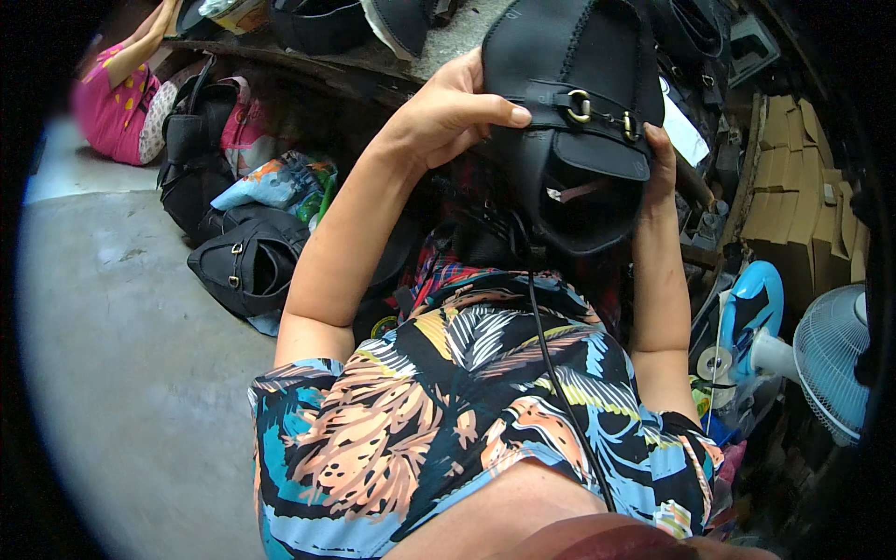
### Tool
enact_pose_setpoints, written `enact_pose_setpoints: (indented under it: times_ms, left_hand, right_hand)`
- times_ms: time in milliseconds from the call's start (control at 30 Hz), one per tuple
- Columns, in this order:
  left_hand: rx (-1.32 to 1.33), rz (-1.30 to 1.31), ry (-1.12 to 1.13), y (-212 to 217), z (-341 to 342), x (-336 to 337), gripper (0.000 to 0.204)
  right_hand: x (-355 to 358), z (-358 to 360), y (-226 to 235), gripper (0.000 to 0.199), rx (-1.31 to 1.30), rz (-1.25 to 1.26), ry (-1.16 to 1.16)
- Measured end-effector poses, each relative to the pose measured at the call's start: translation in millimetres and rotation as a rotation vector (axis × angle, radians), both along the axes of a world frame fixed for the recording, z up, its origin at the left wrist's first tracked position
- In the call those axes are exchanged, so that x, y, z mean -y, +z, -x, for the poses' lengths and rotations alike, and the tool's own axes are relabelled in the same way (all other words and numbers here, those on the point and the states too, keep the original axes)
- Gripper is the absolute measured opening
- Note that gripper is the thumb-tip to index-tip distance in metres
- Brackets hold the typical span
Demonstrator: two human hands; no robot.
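A black leather shoe upper, loafer-shaped with a brass-coloured bit across a strap, is held up in front of my chest. Its opening faces me, and a small pale tag shows inside. My left hand grips its left side, thumb lying on top beside the strap. On the opposite edge, my right hand clasps the side near the bit; most of those fingers are hidden behind the leather. Other black uppers with similar bits lie in a pile on the floor at left.
A worktable with more black pieces stands ahead. Cardboard boxes are stacked at right, above a white and blue fan. Bags lie by the pile at left. Another person in pink sits at far left.
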State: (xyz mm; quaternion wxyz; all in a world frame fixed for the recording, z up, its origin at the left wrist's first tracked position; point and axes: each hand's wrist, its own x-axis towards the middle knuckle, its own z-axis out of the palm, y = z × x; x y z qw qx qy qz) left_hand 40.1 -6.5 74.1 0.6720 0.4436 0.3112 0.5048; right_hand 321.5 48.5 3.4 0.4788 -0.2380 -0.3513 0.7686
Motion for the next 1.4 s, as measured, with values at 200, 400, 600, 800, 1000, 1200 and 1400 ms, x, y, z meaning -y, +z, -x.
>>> enact_pose_setpoints:
  times_ms: [200,400,600,800,1000,1200,1400]
  left_hand:
    - [0.106,0.196,0.116,-16,-2,0,0.055]
    - [0.186,0.116,-0.005,-7,3,4,0.054]
    - [0.509,0.139,0.009,-17,-20,10,0.049]
    - [0.556,0.127,-0.139,-26,-44,1,0.049]
    - [0.320,0.149,0.045,-14,-9,-8,0.041]
    - [0.323,0.080,-0.061,-6,9,-8,0.045]
    - [0.286,0.055,0.005,-2,10,-2,0.055]
  right_hand:
    - [6,13,15,0.038,-0.076,0.031,0.070]
    - [14,17,34,0.035,-0.034,-0.071,0.053]
    - [21,37,26,0.037,-0.224,0.122,0.213]
    - [17,53,34,0.039,-0.284,0.071,0.124]
    - [3,22,53,0.027,-0.078,-0.064,0.017]
    - [5,24,59,0.031,-0.041,-0.132,0.017]
    - [3,26,61,0.035,0.032,-0.116,-0.024]
